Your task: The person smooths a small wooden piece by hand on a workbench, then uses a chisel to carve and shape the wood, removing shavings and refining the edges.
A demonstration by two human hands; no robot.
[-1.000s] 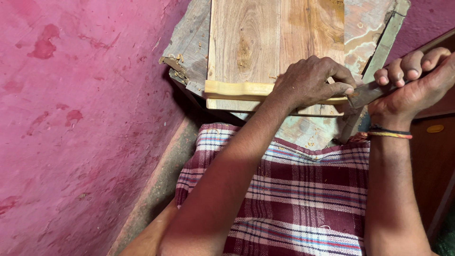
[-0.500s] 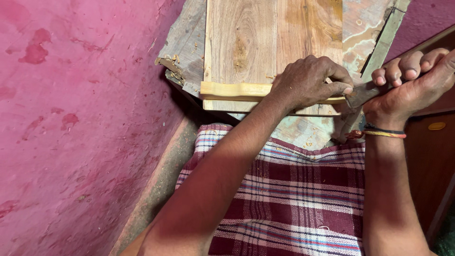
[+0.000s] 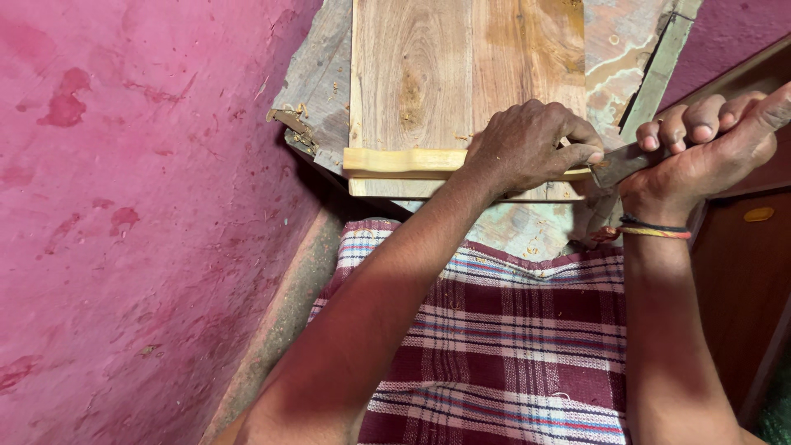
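A pale moulded wooden strip (image 3: 395, 161) lies along the near edge of a flat wooden board (image 3: 461, 74). My left hand (image 3: 531, 144) presses down on the strip's right part, fingers curled over it. My right hand (image 3: 709, 136) is closed around a dark-handled tool (image 3: 622, 163), likely a chisel, whose tip meets the strip's right end beside my left fingers. Bands circle my right wrist.
The board rests on a worn grey and painted worktop (image 3: 317, 82) strewn with wood chips. A pink wall (image 3: 132, 206) fills the left. A maroon checked cloth (image 3: 511, 346) covers my lap below. A brown wooden cabinet (image 3: 741, 272) stands at the right.
Both hands hold nearly the same pose; the view has shifted slightly, and the tool stays at the strip's right end.
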